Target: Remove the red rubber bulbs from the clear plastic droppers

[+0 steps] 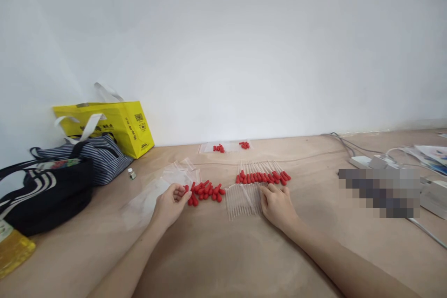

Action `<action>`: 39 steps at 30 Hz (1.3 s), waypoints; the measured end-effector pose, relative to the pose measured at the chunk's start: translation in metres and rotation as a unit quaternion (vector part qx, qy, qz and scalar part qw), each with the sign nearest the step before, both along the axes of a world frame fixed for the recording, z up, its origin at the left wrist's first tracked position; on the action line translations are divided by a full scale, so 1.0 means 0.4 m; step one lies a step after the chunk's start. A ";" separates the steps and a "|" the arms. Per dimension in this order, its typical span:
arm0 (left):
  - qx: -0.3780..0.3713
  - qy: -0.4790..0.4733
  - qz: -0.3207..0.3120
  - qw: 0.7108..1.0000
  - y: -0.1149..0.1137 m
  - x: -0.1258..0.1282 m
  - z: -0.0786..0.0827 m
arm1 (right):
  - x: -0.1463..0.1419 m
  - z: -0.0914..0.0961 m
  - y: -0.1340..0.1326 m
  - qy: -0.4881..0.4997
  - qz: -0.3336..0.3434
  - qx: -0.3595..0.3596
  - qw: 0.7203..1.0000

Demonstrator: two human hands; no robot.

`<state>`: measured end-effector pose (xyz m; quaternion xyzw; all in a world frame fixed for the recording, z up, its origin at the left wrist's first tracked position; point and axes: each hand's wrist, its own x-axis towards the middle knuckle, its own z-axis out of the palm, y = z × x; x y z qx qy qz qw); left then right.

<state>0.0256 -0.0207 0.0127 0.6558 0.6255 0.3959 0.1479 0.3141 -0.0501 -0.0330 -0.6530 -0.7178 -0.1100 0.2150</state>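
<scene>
My left hand (170, 205) is at the left edge of a loose pile of red rubber bulbs (206, 191). Its thumb and fingertips are pinched together around one red bulb (186, 189). My right hand (277, 205) rests at the right end of a row of thin clear tubes (242, 201) laid side by side, fingers bent and closed at the tube ends. Whatever lies under those fingertips is hidden. Just beyond, a second row of clear tubes (260, 166) lies with red bulbs (258, 177) on their near ends.
Clear plastic bags (157, 191) lie left of the pile. By the wall is a bag (228, 147) with red-ended pieces. A yellow bag (134, 125), striped bag (108, 158), black bag (52, 200) and small bottle (132, 173) stand left. Chargers and cables (380, 162) lie right.
</scene>
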 end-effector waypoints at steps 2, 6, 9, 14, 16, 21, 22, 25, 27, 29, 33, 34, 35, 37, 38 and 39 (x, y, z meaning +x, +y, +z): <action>-0.011 0.012 -0.004 1.000 0.001 -0.001 -0.003 | -0.003 0.003 -0.004 -0.001 -0.002 -0.015 1.000; -0.043 0.027 0.009 0.999 0.007 -0.017 -0.003 | -0.005 0.009 -0.008 0.000 -0.001 -0.023 1.000; -0.079 0.018 0.018 0.997 0.011 -0.038 0.001 | -0.003 0.010 -0.008 -0.001 0.000 -0.009 1.000; -0.110 0.050 0.025 0.992 0.012 -0.065 0.011 | 0.009 0.003 -0.005 0.009 0.004 0.050 0.999; -0.077 0.096 0.042 0.992 0.011 -0.066 0.018 | 0.016 0.000 -0.005 0.017 0.008 0.067 0.998; 0.069 0.223 0.010 0.972 0.016 0.005 0.039 | 0.032 0.006 -0.003 0.030 -0.001 0.097 0.995; 0.081 0.249 -0.021 0.965 0.021 0.034 0.042 | 0.036 0.008 -0.003 0.039 -0.003 0.096 0.995; 0.065 0.309 -0.078 0.946 0.050 0.144 0.047 | 0.054 0.014 -0.001 0.081 -0.011 0.077 0.994; 0.060 0.314 -0.091 0.943 0.079 0.222 0.044 | 0.071 0.018 -0.001 0.112 -0.025 0.060 0.992; 0.051 0.319 -0.094 0.942 0.110 0.291 0.037 | 0.089 0.024 -0.001 0.141 -0.040 0.042 0.988; 0.029 0.336 -0.084 0.938 0.155 0.378 0.022 | 0.114 0.035 -0.001 0.184 -0.058 0.031 0.981; 0.024 0.340 -0.080 0.937 0.161 0.389 0.019 | 0.117 0.037 -0.001 0.189 -0.059 0.035 0.980; 0.019 0.344 -0.076 0.936 0.165 0.397 0.017 | 0.118 0.038 0.000 0.191 -0.057 0.039 0.979; 0.013 0.350 -0.067 0.934 0.170 0.406 0.014 | 0.117 0.039 0.001 0.193 -0.047 0.042 0.979; 0.011 0.352 -0.062 0.934 0.172 0.408 0.014 | 0.116 0.039 0.001 0.194 -0.043 0.042 0.979; 0.012 0.353 -0.058 0.934 0.173 0.409 0.016 | 0.115 0.039 0.001 0.195 -0.040 0.041 0.979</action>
